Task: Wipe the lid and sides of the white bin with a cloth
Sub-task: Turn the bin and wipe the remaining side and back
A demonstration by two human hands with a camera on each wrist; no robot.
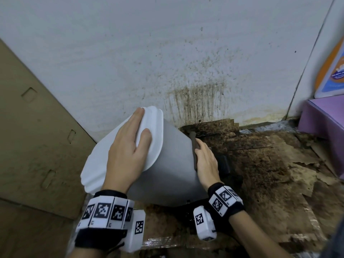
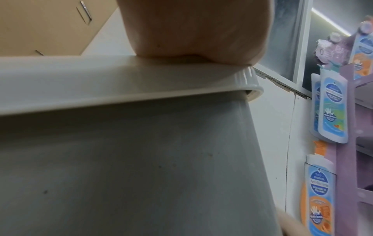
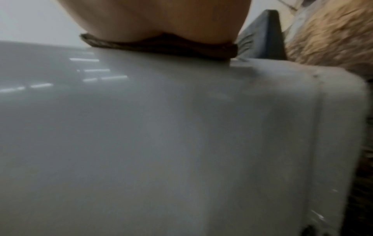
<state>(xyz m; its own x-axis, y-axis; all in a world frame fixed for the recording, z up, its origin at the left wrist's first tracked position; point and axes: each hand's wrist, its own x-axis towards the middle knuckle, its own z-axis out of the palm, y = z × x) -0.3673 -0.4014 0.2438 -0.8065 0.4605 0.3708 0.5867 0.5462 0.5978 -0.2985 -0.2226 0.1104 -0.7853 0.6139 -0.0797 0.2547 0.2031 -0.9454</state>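
Observation:
The white bin (image 1: 173, 164) leans to the left, its grey-white side (image 2: 141, 159) facing up. My left hand (image 1: 128, 146) lies flat on the white lid (image 1: 104, 155), fingers straight; the left wrist view shows its palm (image 2: 191, 28) resting on the lid (image 2: 101, 83). My right hand (image 1: 206, 161) presses a dark brown cloth (image 1: 192, 138) against the bin's right side. In the right wrist view the cloth (image 3: 161, 46) is squeezed between the palm (image 3: 157, 17) and the bin wall (image 3: 161, 127). Most of the cloth is hidden under the hand.
A brown cardboard box (image 1: 37, 136) stands close on the left. The wall (image 1: 195, 101) behind is stained brown, and the floor covering (image 1: 260, 164) is dirty and torn. A purple rack (image 1: 323, 118) with bottles (image 2: 331, 103) stands at the right. A dark pedal (image 1: 224, 164) lies beside my right hand.

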